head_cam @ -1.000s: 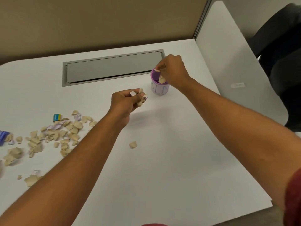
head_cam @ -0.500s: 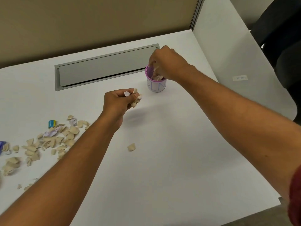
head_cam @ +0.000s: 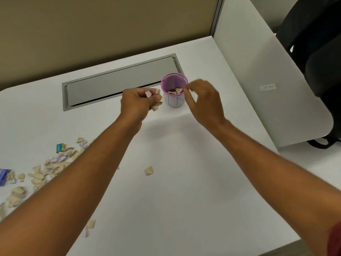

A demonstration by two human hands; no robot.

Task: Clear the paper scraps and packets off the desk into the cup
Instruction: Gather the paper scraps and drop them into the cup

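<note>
Head view: left hand [head_cam: 137,102] clamped on a bunch of paper scraps [head_cam: 156,103] just left of the purple cup [head_cam: 174,91], right hand [head_cam: 203,98] loose and blurred beside its right rim, holding something or not cannot tell. Risk of scraps slipping past the narrow rim or of knocking the light cup over. Few scraps inside already; main pile [head_cam: 46,167] on the tabletop [head_cam: 184,200], far left behind the left hand.

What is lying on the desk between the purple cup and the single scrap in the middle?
Nothing: in the head view, only bare desk separates the cup and that scrap.
</note>
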